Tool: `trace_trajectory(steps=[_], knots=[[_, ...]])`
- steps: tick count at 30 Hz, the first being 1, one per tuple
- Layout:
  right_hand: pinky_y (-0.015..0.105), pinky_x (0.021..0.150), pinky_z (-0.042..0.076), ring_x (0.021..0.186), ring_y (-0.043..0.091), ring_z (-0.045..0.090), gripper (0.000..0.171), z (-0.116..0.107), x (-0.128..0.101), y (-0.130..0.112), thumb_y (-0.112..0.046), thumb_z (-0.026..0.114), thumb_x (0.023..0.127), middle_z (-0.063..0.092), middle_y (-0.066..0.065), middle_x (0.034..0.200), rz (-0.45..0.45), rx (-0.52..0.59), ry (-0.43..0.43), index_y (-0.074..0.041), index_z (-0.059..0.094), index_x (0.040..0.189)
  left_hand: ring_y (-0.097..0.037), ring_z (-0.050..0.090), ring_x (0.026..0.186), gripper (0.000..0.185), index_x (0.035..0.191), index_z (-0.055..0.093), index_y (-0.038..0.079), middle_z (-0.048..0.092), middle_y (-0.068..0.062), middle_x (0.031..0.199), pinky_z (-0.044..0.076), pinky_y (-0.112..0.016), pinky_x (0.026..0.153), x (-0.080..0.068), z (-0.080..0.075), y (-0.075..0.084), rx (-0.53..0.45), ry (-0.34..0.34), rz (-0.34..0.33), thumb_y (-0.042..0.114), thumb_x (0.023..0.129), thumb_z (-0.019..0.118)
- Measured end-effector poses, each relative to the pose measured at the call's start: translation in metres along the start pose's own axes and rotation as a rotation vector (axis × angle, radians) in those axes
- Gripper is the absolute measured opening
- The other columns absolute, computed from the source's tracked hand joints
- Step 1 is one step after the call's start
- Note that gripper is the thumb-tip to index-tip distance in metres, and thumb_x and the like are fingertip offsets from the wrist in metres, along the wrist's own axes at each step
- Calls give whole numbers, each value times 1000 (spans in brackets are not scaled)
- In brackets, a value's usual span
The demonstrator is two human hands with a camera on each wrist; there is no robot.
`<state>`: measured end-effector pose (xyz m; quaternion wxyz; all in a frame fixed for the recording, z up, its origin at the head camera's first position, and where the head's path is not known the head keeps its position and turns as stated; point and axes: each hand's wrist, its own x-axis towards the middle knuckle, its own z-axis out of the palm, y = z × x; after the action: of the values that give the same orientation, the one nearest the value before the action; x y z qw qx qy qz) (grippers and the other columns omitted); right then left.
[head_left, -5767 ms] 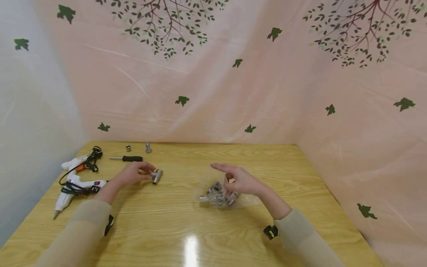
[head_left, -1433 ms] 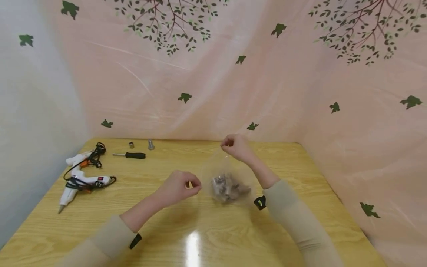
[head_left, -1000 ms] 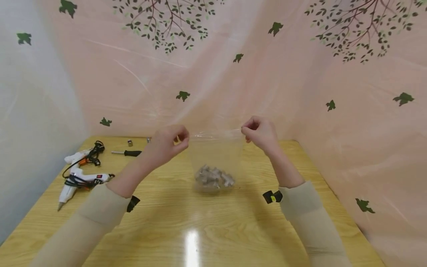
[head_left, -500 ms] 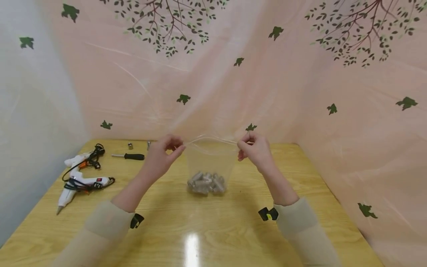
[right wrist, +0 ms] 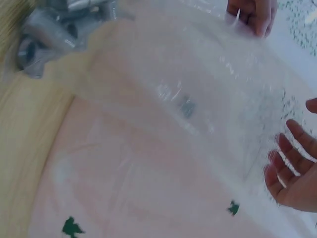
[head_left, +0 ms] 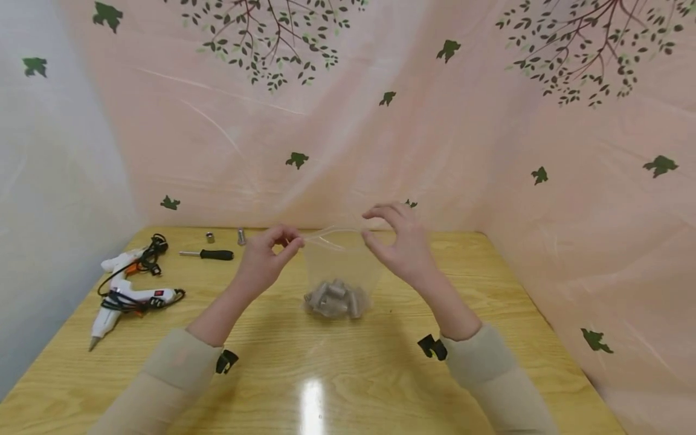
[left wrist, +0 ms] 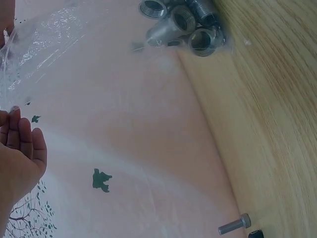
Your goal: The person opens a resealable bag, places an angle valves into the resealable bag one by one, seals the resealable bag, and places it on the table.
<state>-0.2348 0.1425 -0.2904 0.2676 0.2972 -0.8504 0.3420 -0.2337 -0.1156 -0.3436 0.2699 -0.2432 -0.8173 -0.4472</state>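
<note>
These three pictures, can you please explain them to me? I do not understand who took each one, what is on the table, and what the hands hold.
No machine here: a person works with two bare hands and wears three cameras. The large picture comes from the head camera, looking down at a wooden table. The other two come from cameras on the left and right wrists, so they look tilted and very close.

The left hand pinches the top edge of a clear plastic bag. The right hand is open beside the bag's other edge, fingers spread; whether it touches the bag is not clear. At the bag's bottom, metal pipe fittings rest on the table.

Far left lie two white glue guns, a screwdriver, a bolt and a small metal piece.
</note>
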Motion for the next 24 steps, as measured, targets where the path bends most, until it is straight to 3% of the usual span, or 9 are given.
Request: trace_trajectory(steps=[4, 8, 11, 16, 24], knots=[[40, 98, 42, 115, 23, 49, 29, 16, 12, -18, -20, 70, 83, 60, 7, 117, -202, -62, -110, -9, 66, 110, -12, 56, 74, 6, 92, 64, 6, 65, -3, 81, 44, -21, 58, 0, 1, 0, -8, -3, 38, 11, 89, 65], [40, 98, 41, 112, 22, 51, 27, 33, 24, -29, -20, 70, 84, 63, 5, 112, -303, -138, -199, -9, 67, 108, -13, 58, 73, 6, 91, 63, 4, 65, -4, 81, 45, -22, 57, 1, 2, 0, -2, 19, 130, 6, 87, 67], [40, 91, 42, 103, 20, 53, 20, 43, 30, -33, -22, 69, 84, 66, 1, 101, -312, -202, -230, -12, 68, 101, -14, 59, 74, 7, 91, 64, 4, 66, -5, 82, 47, -24, 59, 0, 3, 0, 7, 38, 166, 4, 85, 68], [35, 73, 38, 86, 16, 51, 6, 50, 34, -34, -21, 68, 83, 64, -6, 82, -281, -251, -255, -16, 67, 86, -13, 58, 76, 5, 90, 64, 5, 66, -4, 85, 47, -24, 66, -1, 4, 2, 23, 40, 150, 5, 86, 67], [30, 70, 34, 79, 14, 49, 3, 54, 39, -33, -17, 69, 81, 62, -6, 76, -280, -222, -301, -15, 66, 81, -13, 55, 76, 6, 91, 65, 4, 64, -5, 84, 45, -22, 64, -2, 4, 4, 34, 49, 146, 8, 88, 67]])
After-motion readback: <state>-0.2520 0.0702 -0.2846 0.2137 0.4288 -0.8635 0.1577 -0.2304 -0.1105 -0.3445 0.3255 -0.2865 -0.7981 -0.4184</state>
